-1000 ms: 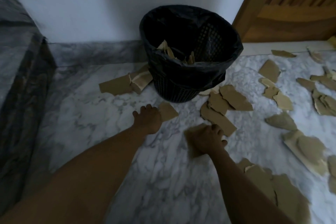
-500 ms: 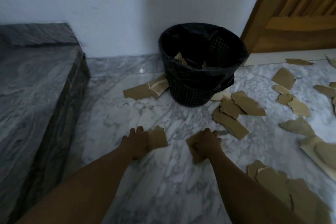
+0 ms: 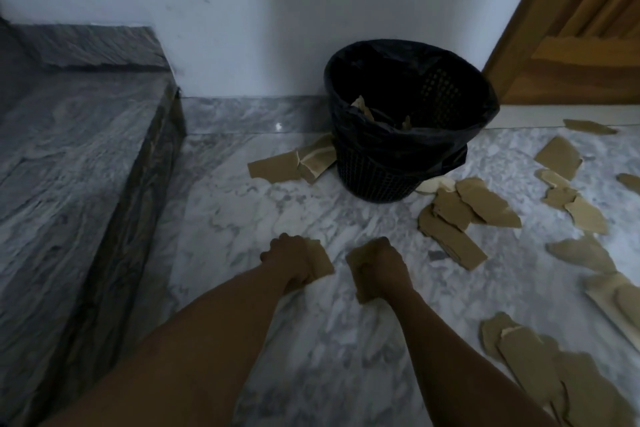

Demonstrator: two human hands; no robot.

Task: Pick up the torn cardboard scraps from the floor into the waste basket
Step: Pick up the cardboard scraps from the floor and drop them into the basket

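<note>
**Both fists closed on cardboard, short of the basket**

Your left hand (image 3: 289,262) is curled round one scrap (image 3: 320,262), whose free end sticks out to the right of the knuckles. Your right hand (image 3: 379,267) grips a second scrap (image 3: 360,284), which shows on the left of the fist and below it. The two fists sit side by side, near each other but apart, low over the floor (image 3: 242,218). You cannot tell whether either piece has left the marble.

The basket (image 3: 398,163) stands ahead of your hands and a little to the right, close to the wall (image 3: 242,28). It is lined with a black bag (image 3: 415,135) and has a few bits of cardboard inside.

Two overlapping pieces (image 3: 287,166) lie ahead of your left hand, touching the basket's left foot. A pile (image 3: 460,215) lies ahead and to the right of your right hand, at the basket's right foot. More torn cardboard spreads farther right and beside your right forearm.

Left of your left hand rises a grey marble step (image 3: 69,166). A wooden door (image 3: 588,28) stands beyond the basket on the right.
</note>
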